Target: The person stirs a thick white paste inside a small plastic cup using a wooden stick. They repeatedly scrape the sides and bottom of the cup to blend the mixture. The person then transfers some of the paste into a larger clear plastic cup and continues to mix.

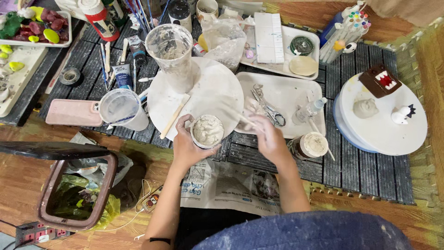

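Note:
My left hand (185,147) grips a small white cup (207,131) filled with thick grey paste, holding it just over the near edge of a round white board (217,90). My right hand (267,135) is blurred with motion beside the cup and holds a thin wooden stick (238,115) that slants up to the left above the cup. A flat wooden spatula (175,116) lies on the board to the left of the cup.
A tall paste-smeared plastic cup (170,52) stands on the board. A clear cup (121,109) and a pink phone (73,112) sit to the left. A white tray (289,99) holds scissors (267,107) and a small bottle (309,111). A paste jar (312,146), a turntable with clay figures (384,127) and an open bin (76,185) are nearby.

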